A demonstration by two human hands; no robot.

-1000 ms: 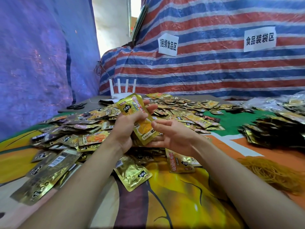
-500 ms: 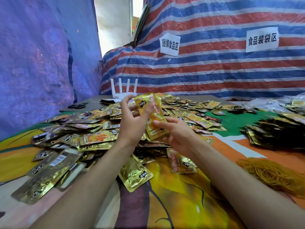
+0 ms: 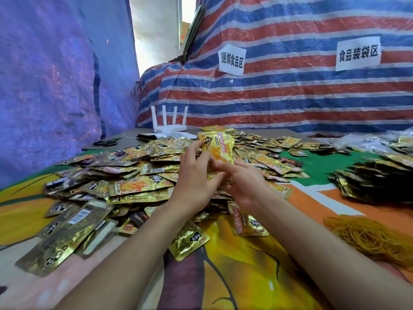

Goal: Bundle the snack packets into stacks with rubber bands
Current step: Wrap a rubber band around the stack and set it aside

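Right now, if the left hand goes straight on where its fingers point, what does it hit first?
The held packets: the left hand grips their lower end, fingers pointing up and away. Beyond them likely the loose pile, but depth is unclear.

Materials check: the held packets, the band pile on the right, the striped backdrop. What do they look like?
The packets look like metallised plastic film, glossy gold: sharp glints, crisp creases. The bands are thin tan loops in a matte tangle, probably rubber. The backdrop seems a woven plastic tarp: faint weave sheen, crinkled stripes.
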